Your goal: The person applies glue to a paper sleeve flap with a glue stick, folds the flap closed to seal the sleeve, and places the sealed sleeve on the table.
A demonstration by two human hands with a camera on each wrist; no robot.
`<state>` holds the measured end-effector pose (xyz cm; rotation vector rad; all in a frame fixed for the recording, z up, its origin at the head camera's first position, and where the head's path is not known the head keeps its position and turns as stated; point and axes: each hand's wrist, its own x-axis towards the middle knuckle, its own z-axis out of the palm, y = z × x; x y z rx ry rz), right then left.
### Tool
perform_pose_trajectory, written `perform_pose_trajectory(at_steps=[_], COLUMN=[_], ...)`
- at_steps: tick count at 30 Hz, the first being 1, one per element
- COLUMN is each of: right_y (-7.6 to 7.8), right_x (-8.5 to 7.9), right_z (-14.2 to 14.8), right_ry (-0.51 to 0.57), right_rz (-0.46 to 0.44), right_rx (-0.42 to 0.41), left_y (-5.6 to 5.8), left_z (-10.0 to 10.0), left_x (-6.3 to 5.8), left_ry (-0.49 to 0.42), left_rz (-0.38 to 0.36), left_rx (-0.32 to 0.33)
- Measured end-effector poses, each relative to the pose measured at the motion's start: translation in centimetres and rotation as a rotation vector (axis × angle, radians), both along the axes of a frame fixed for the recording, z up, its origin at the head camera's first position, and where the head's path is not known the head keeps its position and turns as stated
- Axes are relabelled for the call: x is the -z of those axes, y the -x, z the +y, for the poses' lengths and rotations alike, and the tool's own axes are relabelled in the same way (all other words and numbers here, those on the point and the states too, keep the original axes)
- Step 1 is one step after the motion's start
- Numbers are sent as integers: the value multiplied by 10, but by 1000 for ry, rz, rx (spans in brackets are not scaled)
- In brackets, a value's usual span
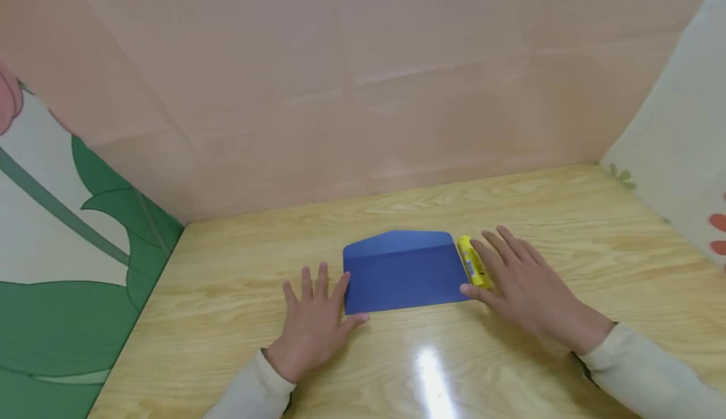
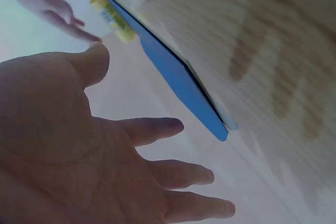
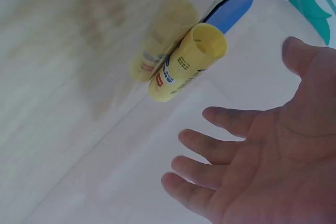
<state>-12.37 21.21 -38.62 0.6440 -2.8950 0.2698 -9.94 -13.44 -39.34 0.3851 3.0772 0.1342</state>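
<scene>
In the head view, a flat blue envelope (image 1: 405, 283) lay on the glossy, wood-grained table (image 1: 227, 318), its smooth body dark and its lighter flap (image 1: 405, 241) turned away from you, angled along the top with rounded corners. Your left hand (image 1: 312, 334) was at its left edge with the fingers spread well apart, holding nothing. Your right hand (image 1: 524, 286) was at the opposite edge, fingers lightly bent with small gaps between them and the thumb held wide, also holding nothing. A yellow tube (image 1: 474, 264) lay just beside the envelope's right edge, near your right fingers. Behind stood a creased, pinkish backdrop (image 1: 340, 104), with a leaf-printed panel (image 1: 57, 331) on the left.

From the left wrist, you saw the envelope nearly edge-on, a thin sheet over its reflection, and your left palm facing the camera, fingers separate and raised off the tabletop.

From the right wrist, the tube showed as a smooth, printed cylinder with a hollow round end; your right fingers were apart from it, slightly fanned.
</scene>
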Motion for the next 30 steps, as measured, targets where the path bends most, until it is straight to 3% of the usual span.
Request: perform_pose_trajectory(at_steps=[5, 11, 14, 19, 30], right_y=[12, 19, 19, 21, 23], right_x=[-4, -7, -5, -4, -4], right_z=[-1, 1, 2, 3, 8], right_ry=[-36, -81, -89, -107, -114], right_rz=[65, -23, -66, -64, -154], right_rx=[-7, 50, 67, 67, 115], left_y=[-1, -2, -2, -2, -1], left_z=[4, 4, 2, -3, -4], left_x=[-2, -4, -3, -2, -2], left_ry=[-29, -61, -85, -89, -28], left_rz=[-35, -82, -140, -230, -195], left_rx=[-2, 16, 32, 68, 122])
